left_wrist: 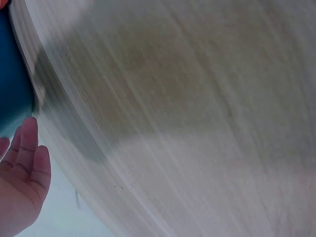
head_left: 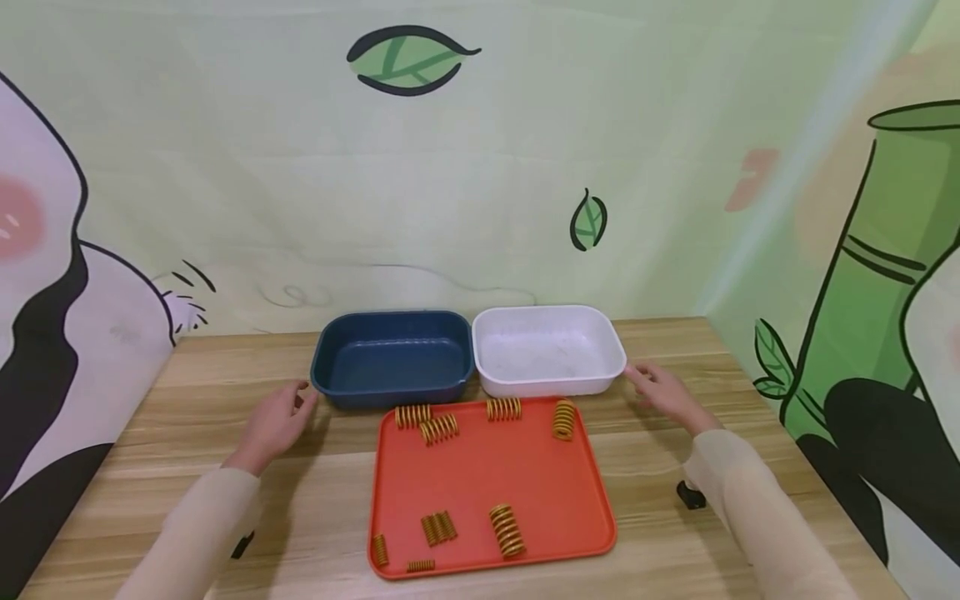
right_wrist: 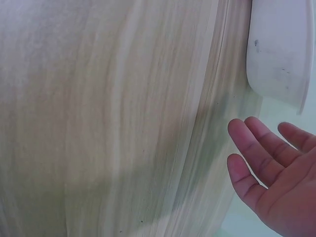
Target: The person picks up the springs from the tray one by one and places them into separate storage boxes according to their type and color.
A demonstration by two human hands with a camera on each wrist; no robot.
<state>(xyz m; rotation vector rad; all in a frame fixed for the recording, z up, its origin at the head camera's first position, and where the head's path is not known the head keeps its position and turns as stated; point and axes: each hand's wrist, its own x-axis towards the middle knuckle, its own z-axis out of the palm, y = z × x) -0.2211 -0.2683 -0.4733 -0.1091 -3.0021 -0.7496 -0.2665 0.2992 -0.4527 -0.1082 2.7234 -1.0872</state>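
Observation:
My left hand [head_left: 279,419] is beside the left end of a dark blue bin [head_left: 392,400], its fingers relaxed and holding nothing. On the other side, the fingertips of my right hand [head_left: 667,393] are right at the right edge of a white bin [head_left: 551,388]. In the right wrist view the fingers [right_wrist: 252,143] are loosely spread below the white bin's wall [right_wrist: 281,54], the palm bare. In front of the bins lies a red tray [head_left: 450,475] bearing several brass-coloured coil springs, among them a large spring [head_left: 507,531] and a tiny spring [head_left: 420,566].
The two bins stand side by side against the tray's far edge on a wood-grain table [head_left: 337,508]. A printed cloth backdrop [head_left: 300,167] rises behind the table. Small black objects show under both sleeves, one [head_left: 691,496] by the right forearm.

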